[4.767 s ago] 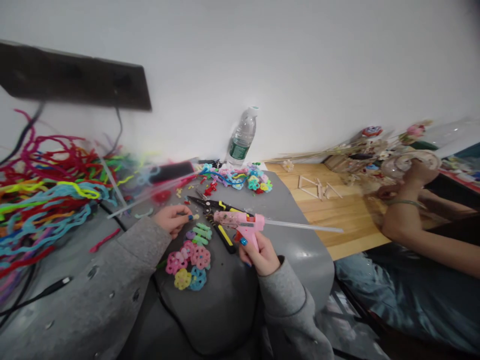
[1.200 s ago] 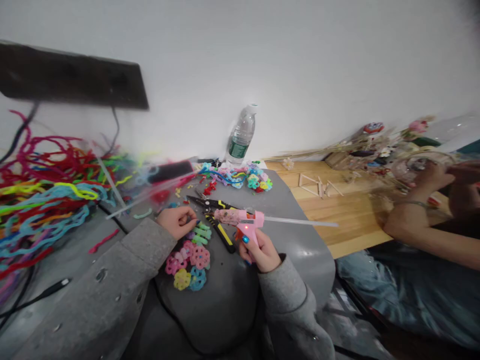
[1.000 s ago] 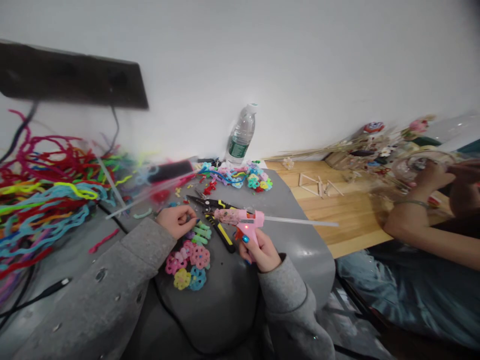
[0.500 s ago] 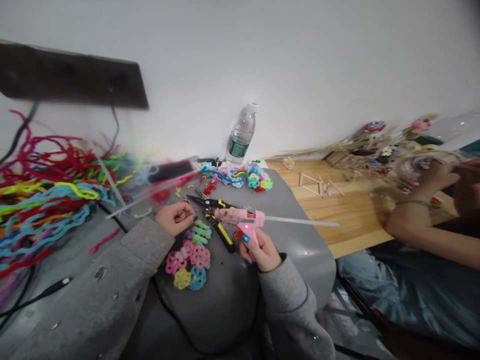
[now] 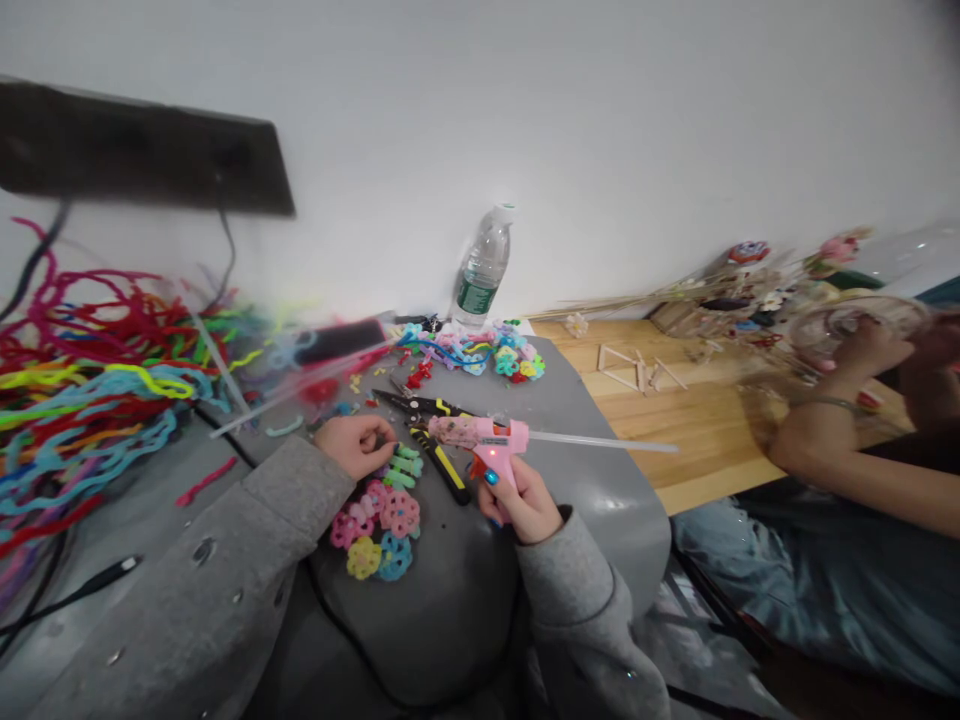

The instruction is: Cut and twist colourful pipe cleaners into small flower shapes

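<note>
My right hand [image 5: 525,503] is closed round the handle of a pink glue gun [image 5: 491,436]; its small light glows red and a long clear glue stick [image 5: 600,441] sticks out of its back. Its nozzle points left, over the pliers [image 5: 444,470] with black and yellow handles. My left hand [image 5: 355,446] has its fingers curled together at the upper edge of a cluster of pipe-cleaner flowers. Whatever they pinch, if anything, is hidden. In the cluster are a green piece [image 5: 405,466], pink flowers [image 5: 400,511], a yellow flower [image 5: 364,558] and a blue flower [image 5: 395,556].
Loose pipe cleaners [image 5: 97,380] heap up at the left, below a dark power strip [image 5: 142,150]. A water bottle [image 5: 481,268] stands against the wall beside more fuzzy flowers [image 5: 517,358]. On the right, another person's arm [image 5: 862,460] reaches over the wooden table [image 5: 675,480].
My left hand has shifted slightly right and down, closer to the green piece, and its fingers have turned inward. The glue gun has hardly moved.
</note>
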Action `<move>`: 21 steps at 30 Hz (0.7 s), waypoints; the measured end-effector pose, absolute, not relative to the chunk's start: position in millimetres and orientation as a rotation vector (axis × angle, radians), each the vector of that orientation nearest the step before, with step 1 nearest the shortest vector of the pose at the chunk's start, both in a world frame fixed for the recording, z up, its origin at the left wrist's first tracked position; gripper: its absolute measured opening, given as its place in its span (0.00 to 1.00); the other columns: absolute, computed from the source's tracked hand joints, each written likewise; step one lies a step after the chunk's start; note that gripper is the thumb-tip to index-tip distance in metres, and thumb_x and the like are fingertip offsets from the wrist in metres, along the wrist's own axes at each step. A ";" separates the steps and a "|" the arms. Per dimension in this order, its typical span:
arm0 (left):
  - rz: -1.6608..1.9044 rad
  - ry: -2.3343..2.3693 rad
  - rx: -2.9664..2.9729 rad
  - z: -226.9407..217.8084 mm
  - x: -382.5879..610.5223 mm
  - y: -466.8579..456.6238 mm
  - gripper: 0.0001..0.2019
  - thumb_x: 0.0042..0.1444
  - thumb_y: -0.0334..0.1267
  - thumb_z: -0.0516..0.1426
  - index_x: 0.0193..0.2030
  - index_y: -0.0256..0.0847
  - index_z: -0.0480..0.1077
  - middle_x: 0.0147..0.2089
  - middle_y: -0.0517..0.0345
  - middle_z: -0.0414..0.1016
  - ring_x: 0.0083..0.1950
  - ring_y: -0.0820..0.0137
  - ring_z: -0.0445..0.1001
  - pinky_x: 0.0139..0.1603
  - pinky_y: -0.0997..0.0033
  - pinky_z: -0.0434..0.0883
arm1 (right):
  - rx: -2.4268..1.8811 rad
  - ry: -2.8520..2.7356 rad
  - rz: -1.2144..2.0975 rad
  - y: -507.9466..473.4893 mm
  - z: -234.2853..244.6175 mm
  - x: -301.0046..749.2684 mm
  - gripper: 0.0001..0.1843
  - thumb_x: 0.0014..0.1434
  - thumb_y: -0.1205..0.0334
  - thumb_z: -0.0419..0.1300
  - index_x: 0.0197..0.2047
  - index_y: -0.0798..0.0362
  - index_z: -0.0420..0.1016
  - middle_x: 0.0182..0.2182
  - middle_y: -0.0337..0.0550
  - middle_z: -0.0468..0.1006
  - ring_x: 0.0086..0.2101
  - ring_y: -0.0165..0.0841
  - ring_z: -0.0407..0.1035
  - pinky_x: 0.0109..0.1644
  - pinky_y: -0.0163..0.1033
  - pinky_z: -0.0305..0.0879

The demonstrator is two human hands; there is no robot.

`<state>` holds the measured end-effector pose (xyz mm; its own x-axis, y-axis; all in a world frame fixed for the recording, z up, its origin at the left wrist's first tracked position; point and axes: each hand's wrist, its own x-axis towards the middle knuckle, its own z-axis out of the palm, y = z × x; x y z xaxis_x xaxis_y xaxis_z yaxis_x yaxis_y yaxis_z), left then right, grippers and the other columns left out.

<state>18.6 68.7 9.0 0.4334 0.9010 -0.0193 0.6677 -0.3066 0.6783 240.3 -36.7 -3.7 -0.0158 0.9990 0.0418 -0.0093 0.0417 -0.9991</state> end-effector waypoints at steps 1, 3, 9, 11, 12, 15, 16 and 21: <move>0.501 1.302 2.052 8.8 18.0 69.2 0.11 0.43 0.42 0.55 0.26 0.37 0.73 0.11 0.72 0.50 0.16 0.77 0.52 0.22 0.76 0.54 | -1.163 -1.235 1.195 -36.8 -3.8 240.3 0.19 0.57 0.45 0.54 0.31 0.53 0.61 0.11 0.28 0.61 0.12 0.23 0.50 0.18 0.32 0.47; 0.541 1.268 1.981 8.2 16.3 70.8 0.12 0.43 0.44 0.54 0.26 0.36 0.72 0.11 0.72 0.48 0.16 0.77 0.50 0.21 0.76 0.52 | -1.166 -1.239 1.196 -36.8 -4.2 240.5 0.19 0.58 0.44 0.53 0.32 0.54 0.62 0.11 0.28 0.60 0.12 0.23 0.50 0.18 0.32 0.47; 0.632 1.251 1.862 5.0 13.4 74.5 0.15 0.42 0.46 0.53 0.27 0.36 0.71 0.12 0.72 0.47 0.16 0.78 0.48 0.20 0.76 0.47 | -1.181 -1.237 1.193 -36.4 -5.9 240.7 0.20 0.57 0.43 0.53 0.30 0.53 0.61 0.10 0.28 0.60 0.12 0.23 0.50 0.17 0.32 0.47; 0.619 1.251 1.881 4.7 14.1 74.4 0.14 0.42 0.46 0.53 0.27 0.36 0.71 0.12 0.72 0.48 0.16 0.78 0.48 0.20 0.77 0.48 | -1.180 -1.232 1.192 -36.4 -5.8 240.6 0.20 0.57 0.43 0.53 0.31 0.53 0.61 0.10 0.28 0.60 0.12 0.22 0.50 0.17 0.31 0.48; 0.606 1.254 1.895 4.7 14.5 74.2 0.14 0.42 0.46 0.53 0.27 0.36 0.71 0.12 0.72 0.48 0.16 0.77 0.49 0.20 0.77 0.48 | -1.178 -1.230 1.191 -36.5 -5.7 240.5 0.20 0.57 0.43 0.54 0.31 0.53 0.61 0.10 0.28 0.60 0.12 0.22 0.51 0.17 0.31 0.48; 0.574 1.257 1.946 4.5 15.6 73.0 0.14 0.43 0.46 0.54 0.27 0.36 0.72 0.12 0.72 0.48 0.16 0.77 0.49 0.20 0.77 0.50 | -1.178 -1.231 1.190 -36.6 -5.3 240.3 0.20 0.57 0.43 0.53 0.31 0.53 0.61 0.11 0.28 0.60 0.12 0.23 0.50 0.18 0.32 0.48; 0.571 1.254 1.961 4.3 15.7 72.6 0.14 0.43 0.46 0.54 0.27 0.37 0.72 0.12 0.72 0.48 0.16 0.77 0.49 0.20 0.77 0.51 | -1.182 -1.231 1.190 -36.6 -5.3 240.3 0.20 0.57 0.43 0.53 0.31 0.53 0.61 0.11 0.28 0.60 0.12 0.23 0.50 0.18 0.32 0.47; 0.573 1.278 1.988 3.6 15.1 71.9 0.14 0.44 0.46 0.53 0.28 0.37 0.72 0.12 0.71 0.50 0.16 0.77 0.51 0.20 0.77 0.52 | -1.166 -1.204 1.213 -36.7 -6.2 240.6 0.20 0.56 0.43 0.54 0.32 0.53 0.61 0.11 0.28 0.60 0.12 0.23 0.50 0.18 0.32 0.46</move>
<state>15.1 71.9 3.6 0.4170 0.9089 -0.0042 0.6017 -0.2726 0.7507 240.6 -36.7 -6.2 -0.0079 0.9997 0.0232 -0.0306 0.0230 -0.9993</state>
